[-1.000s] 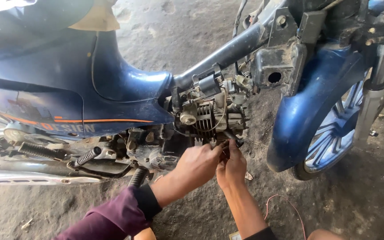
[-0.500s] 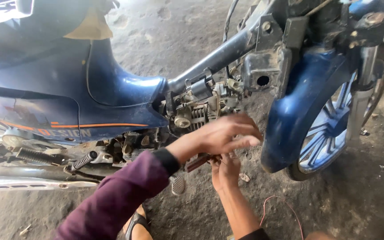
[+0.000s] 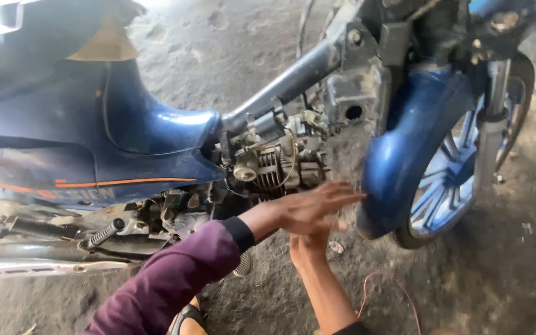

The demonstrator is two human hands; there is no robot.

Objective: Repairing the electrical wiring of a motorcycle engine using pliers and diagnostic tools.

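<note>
1 head camera looks steeply down, close, at the motorcycle (image 3: 156, 149) engine side.

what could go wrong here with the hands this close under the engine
The left hand is spread flat just below the finned engine cylinder, so knuckles could scrape on fins or sharp brackets. The right hand sits underneath it, mostly hidden, so anything it handles could slip unseen onto the dirt floor and get lost. A loose red wire lies by the right forearm and could snag.
</note>
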